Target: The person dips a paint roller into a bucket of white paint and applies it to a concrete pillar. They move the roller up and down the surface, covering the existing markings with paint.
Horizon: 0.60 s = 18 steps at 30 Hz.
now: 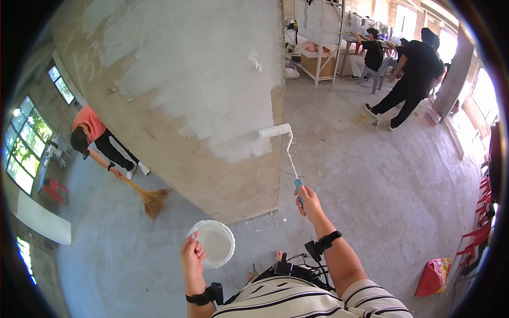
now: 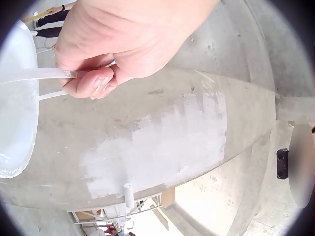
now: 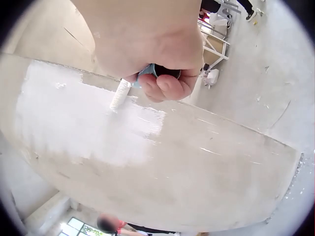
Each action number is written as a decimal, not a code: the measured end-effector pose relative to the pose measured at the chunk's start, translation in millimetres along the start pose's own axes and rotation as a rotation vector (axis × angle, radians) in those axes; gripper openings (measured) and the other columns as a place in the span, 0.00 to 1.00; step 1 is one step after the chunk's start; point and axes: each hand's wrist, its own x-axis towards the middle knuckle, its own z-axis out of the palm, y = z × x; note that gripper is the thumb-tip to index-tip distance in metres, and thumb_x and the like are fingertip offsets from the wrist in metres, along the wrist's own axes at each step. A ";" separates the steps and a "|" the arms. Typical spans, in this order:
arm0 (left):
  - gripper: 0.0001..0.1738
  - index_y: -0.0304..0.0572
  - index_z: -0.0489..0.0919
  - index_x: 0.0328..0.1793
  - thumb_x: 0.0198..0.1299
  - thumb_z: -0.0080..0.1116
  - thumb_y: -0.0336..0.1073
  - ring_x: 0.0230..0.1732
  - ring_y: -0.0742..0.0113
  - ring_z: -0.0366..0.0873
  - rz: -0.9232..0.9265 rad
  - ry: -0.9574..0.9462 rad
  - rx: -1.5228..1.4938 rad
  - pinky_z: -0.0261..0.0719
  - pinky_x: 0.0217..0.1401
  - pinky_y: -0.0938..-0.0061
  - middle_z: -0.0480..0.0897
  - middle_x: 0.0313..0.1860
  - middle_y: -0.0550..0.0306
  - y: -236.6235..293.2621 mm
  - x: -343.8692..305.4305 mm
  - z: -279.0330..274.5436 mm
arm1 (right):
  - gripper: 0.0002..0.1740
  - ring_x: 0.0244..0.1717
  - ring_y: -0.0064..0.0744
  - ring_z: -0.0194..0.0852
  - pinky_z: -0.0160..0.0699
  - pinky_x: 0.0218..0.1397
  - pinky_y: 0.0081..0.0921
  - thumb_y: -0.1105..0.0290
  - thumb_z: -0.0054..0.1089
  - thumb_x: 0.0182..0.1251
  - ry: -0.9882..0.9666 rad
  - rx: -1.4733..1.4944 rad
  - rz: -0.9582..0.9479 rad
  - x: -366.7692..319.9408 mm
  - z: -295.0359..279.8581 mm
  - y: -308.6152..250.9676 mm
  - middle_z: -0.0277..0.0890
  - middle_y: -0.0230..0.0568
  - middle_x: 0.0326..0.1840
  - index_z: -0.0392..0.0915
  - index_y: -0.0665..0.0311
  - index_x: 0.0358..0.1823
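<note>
Roller: its white sleeve (image 1: 274,131) lies against the wall (image 1: 228,185), by the wall's right-hand edge and beside the lower part of the white patch (image 1: 212,79). I judge it light in itself but top-heavy when wet, the soft nap giving under a press.
Blue grip: my right hand (image 1: 308,204) has its fingers curled round the grip (image 1: 298,185), well below the sleeve. That seems the right place to take hold; the thin bent wire (image 1: 292,164) would probably flex and smear me (there is white on it).
Bucket: it hangs in front of me, left of the roller, its round rim (image 1: 232,244) turned up towards me. What is inside looks pale; how full it is I cannot tell.
Strap: my left hand (image 1: 192,254) is closed on the bucket's thin strap (image 2: 49,73), thumb and fingers pinching it. It looks bendy, could turn slippery with wet fingers, and would let the bucket swing, so the middle is the place to hold.
Broom: someone in a pink top (image 1: 93,124) holds it (image 1: 151,200) low, beyond the wall's left side.
</note>
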 end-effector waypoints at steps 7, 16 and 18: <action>0.13 0.37 0.76 0.50 0.64 0.44 0.32 0.17 0.81 0.53 0.010 -0.018 -0.015 0.53 0.20 0.83 0.62 0.19 0.69 1.4 2.4 0.7 | 0.19 0.05 0.19 0.50 0.47 0.06 0.20 0.55 0.38 0.74 0.021 -0.017 -0.064 -9.6 9.8 -35.6 0.57 0.28 0.12 0.68 0.64 0.36; 0.13 0.38 0.77 0.50 0.64 0.47 0.34 0.16 0.82 0.53 0.021 -0.051 -0.019 0.52 0.18 0.86 0.62 0.19 0.70 -2.9 7.2 2.5 | 0.18 0.08 0.17 0.52 0.49 0.10 0.19 0.54 0.38 0.74 0.022 -0.010 -0.266 -0.6 31.4 -138.1 0.58 0.28 0.14 0.69 0.61 0.38; 0.12 0.39 0.77 0.50 0.64 0.48 0.35 0.16 0.83 0.52 0.038 -0.047 -0.016 0.50 0.16 0.86 0.61 0.19 0.70 -5.1 7.5 -2.4 | 0.18 0.14 0.21 0.59 0.57 0.16 0.23 0.53 0.39 0.74 0.059 -0.055 -0.302 10.2 35.5 -141.8 0.62 0.30 0.16 0.71 0.60 0.37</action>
